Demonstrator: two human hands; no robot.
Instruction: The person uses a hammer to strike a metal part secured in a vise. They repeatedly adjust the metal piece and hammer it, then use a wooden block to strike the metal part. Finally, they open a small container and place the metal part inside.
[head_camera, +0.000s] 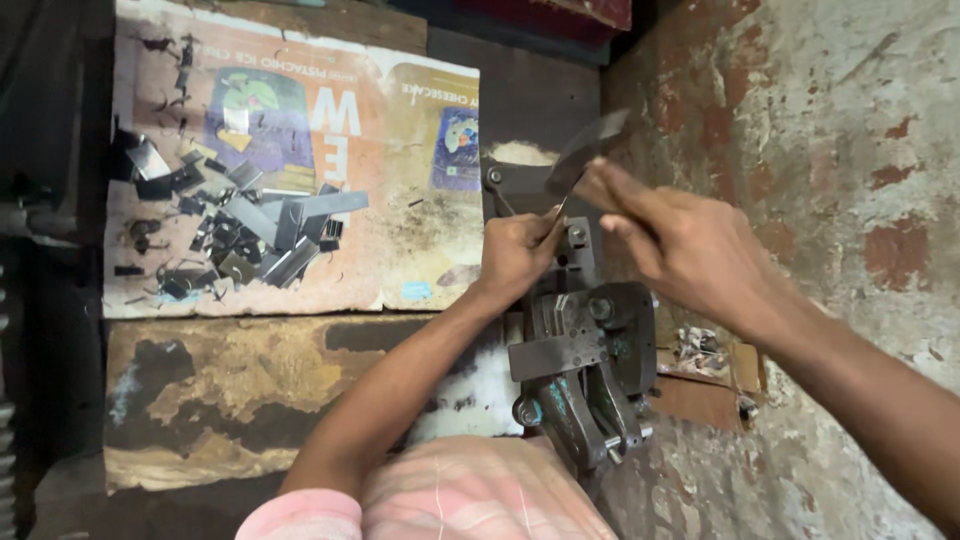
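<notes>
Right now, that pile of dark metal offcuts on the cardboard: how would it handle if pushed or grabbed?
The metal offcuts look thin, flat and stiff, so probably light each. Lying loose and overlapped on the cardboard, they would likely slide and scatter, not roll. Cut edges may be sharp.

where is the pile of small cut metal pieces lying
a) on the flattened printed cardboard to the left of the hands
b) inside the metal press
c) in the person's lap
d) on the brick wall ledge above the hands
a: the dark metal pieces lie scattered on the flattened cardboard, left of the left hand that rests at the metal press.
</notes>
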